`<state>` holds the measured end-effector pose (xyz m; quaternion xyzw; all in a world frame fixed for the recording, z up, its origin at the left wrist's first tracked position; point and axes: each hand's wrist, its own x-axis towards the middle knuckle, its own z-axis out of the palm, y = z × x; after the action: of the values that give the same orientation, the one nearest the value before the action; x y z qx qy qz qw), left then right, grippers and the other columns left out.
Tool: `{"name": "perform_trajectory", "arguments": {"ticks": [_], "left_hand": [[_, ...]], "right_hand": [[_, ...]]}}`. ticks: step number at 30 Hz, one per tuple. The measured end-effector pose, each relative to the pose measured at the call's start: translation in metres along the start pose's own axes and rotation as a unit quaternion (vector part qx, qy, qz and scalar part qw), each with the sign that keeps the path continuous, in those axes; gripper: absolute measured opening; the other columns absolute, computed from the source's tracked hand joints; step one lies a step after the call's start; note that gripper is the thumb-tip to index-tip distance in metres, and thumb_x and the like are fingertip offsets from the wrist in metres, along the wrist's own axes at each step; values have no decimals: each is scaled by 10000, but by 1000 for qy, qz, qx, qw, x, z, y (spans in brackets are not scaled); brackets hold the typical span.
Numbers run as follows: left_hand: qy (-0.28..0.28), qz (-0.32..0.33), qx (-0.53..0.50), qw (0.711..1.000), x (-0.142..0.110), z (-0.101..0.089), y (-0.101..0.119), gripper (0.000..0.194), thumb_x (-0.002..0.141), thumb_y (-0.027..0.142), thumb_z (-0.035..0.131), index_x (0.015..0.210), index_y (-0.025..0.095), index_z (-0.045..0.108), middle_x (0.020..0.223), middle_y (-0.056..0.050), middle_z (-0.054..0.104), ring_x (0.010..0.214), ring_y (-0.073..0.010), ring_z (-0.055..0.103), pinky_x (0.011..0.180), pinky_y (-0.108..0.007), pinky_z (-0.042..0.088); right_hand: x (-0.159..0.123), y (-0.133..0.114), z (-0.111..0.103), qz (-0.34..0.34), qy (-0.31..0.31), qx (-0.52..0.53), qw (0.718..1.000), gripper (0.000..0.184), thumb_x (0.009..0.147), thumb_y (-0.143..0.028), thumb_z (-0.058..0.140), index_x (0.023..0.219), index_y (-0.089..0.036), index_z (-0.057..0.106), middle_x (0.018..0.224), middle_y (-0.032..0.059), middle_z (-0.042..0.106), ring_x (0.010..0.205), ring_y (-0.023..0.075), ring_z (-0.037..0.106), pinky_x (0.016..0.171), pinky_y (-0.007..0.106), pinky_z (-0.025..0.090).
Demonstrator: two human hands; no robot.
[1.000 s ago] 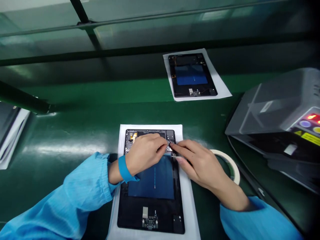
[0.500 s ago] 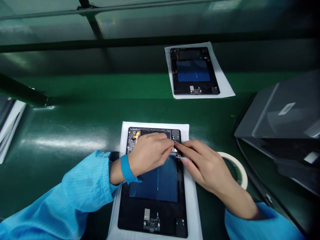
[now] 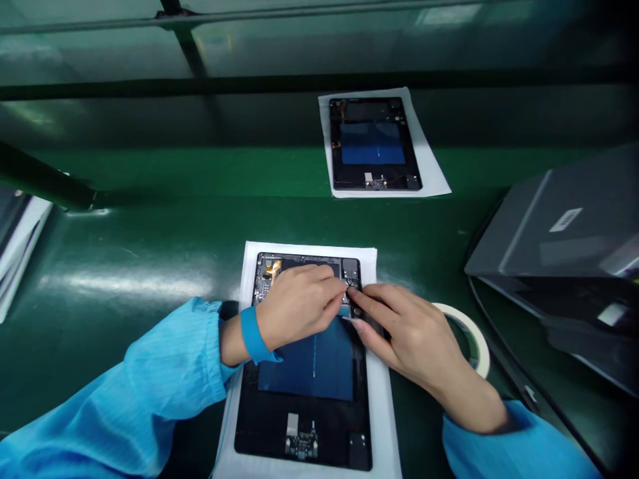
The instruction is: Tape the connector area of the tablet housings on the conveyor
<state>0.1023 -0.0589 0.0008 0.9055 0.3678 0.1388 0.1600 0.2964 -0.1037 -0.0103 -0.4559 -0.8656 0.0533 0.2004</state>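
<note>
An opened tablet (image 3: 304, 412) with a blue battery lies on a white sheet (image 3: 384, 412) right before me. My left hand (image 3: 294, 306) rests over its upper part, fingers pinched together near the top right corner. My right hand (image 3: 404, 332) meets it there, its fingertips pressed down on a small dark part by the board. What the fingertips grip is too small to make out. Both arms wear blue sleeves, and a blue band circles the left wrist.
A roll of white tape (image 3: 469, 336) lies just right of my right hand. A second opened tablet (image 3: 372, 143) on a sheet sits farther back on the green belt (image 3: 150, 253). A grey machine (image 3: 564, 253) fills the right side. Papers (image 3: 14, 246) lie at the left edge.
Both hands stayed at the tablet's top right corner, with only small fingertip shifts. The view drifted slightly, so the machine's lit buttons are out of sight now.
</note>
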Motion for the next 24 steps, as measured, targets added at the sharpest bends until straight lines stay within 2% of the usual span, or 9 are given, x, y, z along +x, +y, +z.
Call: {"name": "perform_trajectory", "arguments": {"ticks": [7, 20, 24], "left_hand": [[1, -7, -1, 1000, 0, 0, 0, 203, 911, 221, 458, 817, 172, 632, 751, -11, 585, 724, -153, 579, 648, -268, 446], [13, -6, 2, 1000, -2, 5, -1, 188, 896, 208, 470, 794, 169, 622, 758, -14, 591, 739, -160, 589, 669, -285, 455], [25, -5, 2, 1000, -2, 4, -2, 187, 887, 204, 479, 768, 170, 619, 760, -17, 594, 743, -166, 582, 684, -295, 456]], "right_hand": [[-2, 4, 4, 5, 16, 47, 999, 298, 918, -307, 457, 1098, -138, 623, 969, 95, 648, 844, 199, 610, 716, 345, 527], [1, -2, 4, 18, 13, 57, 998, 252, 905, -280, 490, 1053, -136, 635, 941, 90, 641, 835, 193, 607, 704, 330, 522], [3, -3, 4, 31, 29, 52, 998, 227, 896, -266, 508, 1041, -147, 635, 912, 72, 657, 802, 172, 621, 678, 295, 512]]}}
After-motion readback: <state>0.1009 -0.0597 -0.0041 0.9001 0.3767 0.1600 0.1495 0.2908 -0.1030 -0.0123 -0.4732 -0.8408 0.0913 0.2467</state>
